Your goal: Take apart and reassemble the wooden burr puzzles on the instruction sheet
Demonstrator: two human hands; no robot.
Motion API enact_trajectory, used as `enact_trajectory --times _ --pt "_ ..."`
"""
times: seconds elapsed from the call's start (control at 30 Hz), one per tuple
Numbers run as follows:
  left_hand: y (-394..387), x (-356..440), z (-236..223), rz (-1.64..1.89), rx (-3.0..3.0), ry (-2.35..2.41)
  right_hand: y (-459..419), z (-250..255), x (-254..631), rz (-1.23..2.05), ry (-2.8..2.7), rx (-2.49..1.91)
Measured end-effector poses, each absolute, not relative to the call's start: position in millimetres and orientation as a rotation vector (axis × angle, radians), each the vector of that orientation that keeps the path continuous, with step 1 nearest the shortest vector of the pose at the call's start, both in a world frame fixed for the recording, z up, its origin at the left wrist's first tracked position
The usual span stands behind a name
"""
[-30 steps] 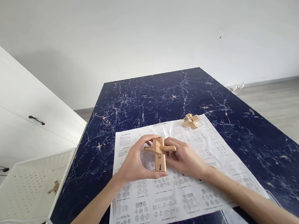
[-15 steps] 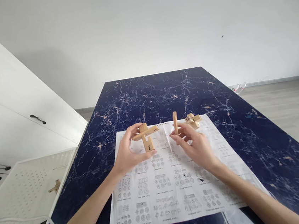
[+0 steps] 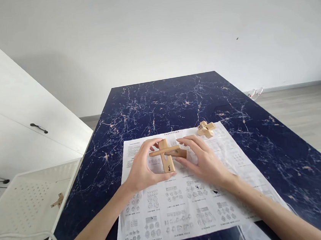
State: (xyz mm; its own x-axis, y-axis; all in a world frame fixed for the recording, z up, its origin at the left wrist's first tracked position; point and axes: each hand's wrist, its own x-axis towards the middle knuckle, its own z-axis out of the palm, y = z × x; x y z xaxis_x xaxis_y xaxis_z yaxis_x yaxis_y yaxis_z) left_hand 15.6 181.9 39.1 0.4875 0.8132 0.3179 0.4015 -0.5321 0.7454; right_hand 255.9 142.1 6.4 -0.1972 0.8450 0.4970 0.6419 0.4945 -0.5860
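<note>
My left hand (image 3: pixel 141 169) grips the ends of an upright wooden puzzle block (image 3: pixel 169 165) with a dark mark on it, between thumb and fingers. A thin wooden bar (image 3: pixel 159 151) crosses that block. From the right, my right hand (image 3: pixel 208 162) has its thumb and fingers closed about the end of a notched wooden puzzle piece (image 3: pixel 182 153). This piece meets the block just below the crossing bar; how far it sits inside cannot be made out. Both hands are over a printed instruction sheet (image 3: pixel 175 206) with many small diagrams.
An assembled wooden puzzle (image 3: pixel 206 129) rests at the sheet's far right corner. The dark blue marbled table (image 3: pixel 159 105) extends to the wall. At left are a white perforated tray (image 3: pixel 23 210) with a wooden piece (image 3: pixel 57 200) in it, a cable (image 3: pixel 20 234) and a white cabinet (image 3: pixel 8 90).
My right hand has moved left, bringing its piece from upright and apart to lying against the block. My left hand has shifted slightly right and nearer me, turning the block.
</note>
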Motion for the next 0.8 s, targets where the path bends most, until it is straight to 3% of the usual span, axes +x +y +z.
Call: enact_trajectory --times 0.27,0.63,0.8 --pt "180 16 39 0.715 2.113 0.895 138 16 254 0.228 -2.000 -1.021" --pt "175 23 40 0.637 2.095 0.890 141 11 252 0.115 -1.890 -1.227" --pt "175 21 35 0.615 2.201 0.886 141 5 252 0.225 -1.855 -1.271"
